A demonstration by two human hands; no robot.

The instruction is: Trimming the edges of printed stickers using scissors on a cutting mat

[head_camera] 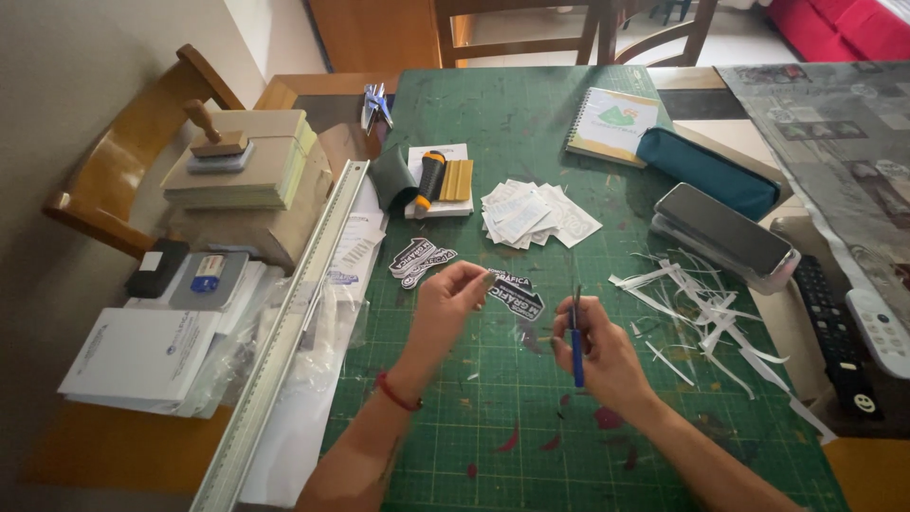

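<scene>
In the head view, your two hands work over the green cutting mat (531, 142), which I take as the landmark for all places.

Your left hand (447, 301) is near the middle of the mat. Its fingers are pinched on a black and white sticker (517, 294), and you hold the sticker a little above the mat surface. A red band (396, 393) is on the left wrist.

Your right hand (595, 349) is just beside it, to the right, also over the middle of the mat. It is closed around a thin blue craft knife (576, 334), which stands almost upright, with the tip up near the sticker.

A second black and white sticker (420, 260) lies flat on the mat, to the left of your left hand. Further up on the mat there is a pile of white paper pieces (536, 214) and a tool with a black and orange handle (429, 181). On the right part of the mat you see many thin white paper strips (697, 303). At the top right corner of the mat lies a spiral notebook (612, 124), and beside it a dark teal pouch (706, 171). Along the left edge of the mat a long metal ruler (294, 327) lies slanted. Off the right edge of the mat there is a black remote control (834, 332).
</scene>
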